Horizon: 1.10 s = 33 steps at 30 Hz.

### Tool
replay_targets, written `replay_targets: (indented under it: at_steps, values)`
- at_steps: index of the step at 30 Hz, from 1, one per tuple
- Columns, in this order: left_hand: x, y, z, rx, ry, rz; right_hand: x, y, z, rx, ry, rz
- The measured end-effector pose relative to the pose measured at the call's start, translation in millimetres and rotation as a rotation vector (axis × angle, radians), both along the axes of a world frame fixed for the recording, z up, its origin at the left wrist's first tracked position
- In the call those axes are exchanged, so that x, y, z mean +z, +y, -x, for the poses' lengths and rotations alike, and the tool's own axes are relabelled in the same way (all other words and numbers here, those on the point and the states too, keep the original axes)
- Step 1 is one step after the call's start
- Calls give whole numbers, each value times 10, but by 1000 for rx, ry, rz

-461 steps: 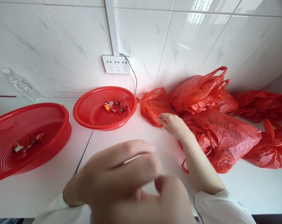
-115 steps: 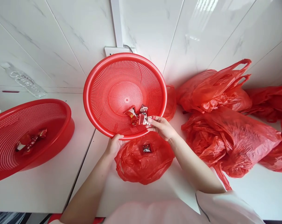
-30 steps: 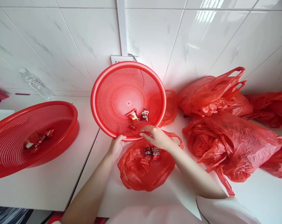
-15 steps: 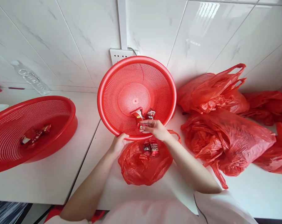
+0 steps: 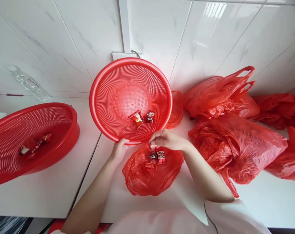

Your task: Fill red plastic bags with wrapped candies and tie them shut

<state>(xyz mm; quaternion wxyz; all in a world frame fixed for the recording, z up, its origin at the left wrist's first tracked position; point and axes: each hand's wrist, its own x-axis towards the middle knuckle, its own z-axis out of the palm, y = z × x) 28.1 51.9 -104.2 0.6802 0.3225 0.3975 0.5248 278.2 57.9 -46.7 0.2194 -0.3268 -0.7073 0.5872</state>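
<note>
White wall tiles [image 5: 71, 32] rose behind a white tabletop [image 5: 50, 191], where a red mesh basket [image 5: 131, 92] stood tilted beyond an open red plastic bag [image 5: 152, 182].
The left hand [image 5: 120, 149] met the basket's near rim; the right hand [image 5: 168, 140], wrist bent inward, hung just off that rim above the bag. Two wrapped candies [image 5: 150, 116] lay low inside the basket, more candies [image 5: 161, 156] in the bag before it. A second basket [image 5: 70, 139] sat to the basket's left, filled red bags [image 5: 254, 139] crowded to its right, and its far rim partly hid a wall outlet [image 5: 119, 56]. The left thumb lay over the rim, grasping the basket; the right fingers were curled toward the thumb, and whether they gripped the small piece [image 5: 152, 146] at their tips could not be told.
</note>
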Motion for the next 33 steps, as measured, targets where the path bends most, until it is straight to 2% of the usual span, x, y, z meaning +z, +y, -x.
replay_targets:
  at_steps: [2,3,4,9,12,14,16,18,20,23,25,29,33]
  values:
    - [-17,4,12,5,8,11,19,-30,-25,175,-137,-132]
    - [-23,4,15,6,10,18,17,-40,-21,191,-187,-194]
    - [-25,2,15,6,12,24,9,-42,-5,148,-225,-261]
    - [16,-59,-38,-78,6,28,-142,62,111,-439,-417,-738]
    - [38,-128,-93,-172,-50,63,-278,164,111,-569,-634,-885]
    - [40,-172,-123,-214,-78,121,-354,214,88,-565,-714,-848]
    - [34,-198,-137,-225,-82,172,-399,245,63,-586,-656,-754]
    - [25,-197,-131,-218,-74,186,-409,267,42,-659,-460,-637]
    - [15,-174,-110,-200,-52,170,-392,288,26,-711,-164,-438]
    - [0,-122,-67,-180,5,130,-341,314,4,-671,260,-58]
    - [-9,-94,-40,-180,22,113,-308,322,-6,-652,421,87]
    - [-14,-71,-14,-186,1,95,-271,308,2,-641,499,161]
    - [-10,-61,-8,-175,-28,64,-250,270,38,-597,465,108]
